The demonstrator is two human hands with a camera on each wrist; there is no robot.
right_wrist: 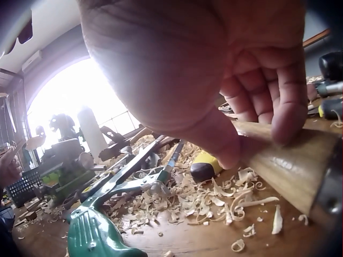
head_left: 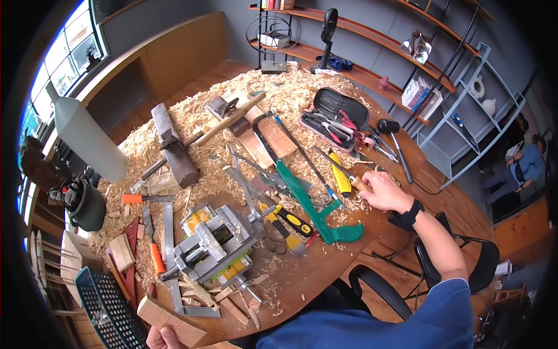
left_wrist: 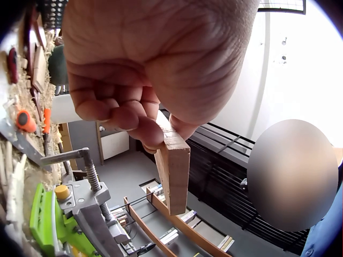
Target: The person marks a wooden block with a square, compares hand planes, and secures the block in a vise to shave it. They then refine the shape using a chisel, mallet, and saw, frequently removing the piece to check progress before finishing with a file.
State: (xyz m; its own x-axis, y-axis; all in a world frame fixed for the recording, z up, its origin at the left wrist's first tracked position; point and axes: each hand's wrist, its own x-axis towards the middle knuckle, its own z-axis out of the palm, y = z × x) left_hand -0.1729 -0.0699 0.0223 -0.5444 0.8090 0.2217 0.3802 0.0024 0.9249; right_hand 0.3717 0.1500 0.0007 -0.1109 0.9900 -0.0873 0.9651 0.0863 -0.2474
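Note:
At the table's near left edge in the head view, my left hand point(head_left: 163, 338) grips a flat wooden board point(head_left: 172, 321). The left wrist view shows the fingers of that hand point(left_wrist: 126, 115) curled against the board point(left_wrist: 176, 171), its end hanging down. On the right side of the table, my right hand point(head_left: 383, 191) pinches a wooden tool handle point(head_left: 361, 185) beside a yellow-handled tool point(head_left: 340, 176). Up close in the right wrist view, thumb and fingers of the right hand point(right_wrist: 236, 101) close on the thick wooden handle point(right_wrist: 289, 166).
A grey vise point(head_left: 215, 241) stands near the table's front. The green-handled hacksaw point(head_left: 308, 203) lies between vise and right hand. Wood shavings point(head_left: 232, 87), planes, an open tool case point(head_left: 337, 116) and a hammer point(head_left: 398, 145) lie farther back. A perforated basket point(head_left: 107, 308) stands at left.

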